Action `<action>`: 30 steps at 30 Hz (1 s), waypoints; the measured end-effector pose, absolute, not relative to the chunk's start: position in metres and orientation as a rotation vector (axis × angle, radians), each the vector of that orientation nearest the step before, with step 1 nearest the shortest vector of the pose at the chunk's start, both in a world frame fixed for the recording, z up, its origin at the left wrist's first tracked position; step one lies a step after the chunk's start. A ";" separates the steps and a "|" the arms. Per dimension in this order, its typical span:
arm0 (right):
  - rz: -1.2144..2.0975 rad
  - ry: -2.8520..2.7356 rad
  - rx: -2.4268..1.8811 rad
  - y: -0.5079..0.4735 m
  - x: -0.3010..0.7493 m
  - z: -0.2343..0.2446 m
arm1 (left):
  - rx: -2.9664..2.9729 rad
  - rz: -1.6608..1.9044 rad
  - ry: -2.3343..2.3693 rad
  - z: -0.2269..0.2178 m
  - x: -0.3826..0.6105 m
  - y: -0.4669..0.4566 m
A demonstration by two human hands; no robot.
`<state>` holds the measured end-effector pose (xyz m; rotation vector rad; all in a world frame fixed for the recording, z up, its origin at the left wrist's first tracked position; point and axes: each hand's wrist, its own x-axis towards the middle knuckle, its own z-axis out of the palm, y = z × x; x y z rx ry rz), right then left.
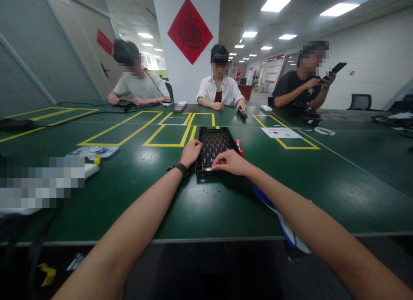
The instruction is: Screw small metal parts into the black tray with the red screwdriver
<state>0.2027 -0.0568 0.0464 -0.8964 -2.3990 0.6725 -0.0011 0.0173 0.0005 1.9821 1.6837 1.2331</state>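
A black plastic tray (215, 138) with rows of small shapes inside lies on the green table in front of me. My left hand (192, 152), with a dark band on its wrist, is closed over the tray's left wall. Inside the tray's near end, my right hand (230, 162) has thumb and fingers pinched together. A small brass-coloured piece (208, 169) shows right at those fingertips, but whether they grip it is too small to tell. Part of the tray's right side is hidden behind the right hand.
A red object (239, 146) touches or nearly touches the tray's right side. A blue-and-white item (280, 218) lies under my right forearm at the table edge. A printed sheet (280, 132) and white ring (324, 131) lie farther right. Three people sit across the table.
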 end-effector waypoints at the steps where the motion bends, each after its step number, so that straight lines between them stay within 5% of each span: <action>1: 0.681 -2.395 -0.898 -0.057 0.203 0.046 | 1.979 1.232 1.688 0.000 -0.001 0.017; 16: 0.201 -2.482 -1.170 -0.020 0.192 0.057 | 2.088 1.093 1.556 -0.005 -0.011 0.022; 30: 0.390 -2.413 -1.214 -0.024 0.179 0.045 | 2.068 1.108 1.598 -0.002 -0.009 0.017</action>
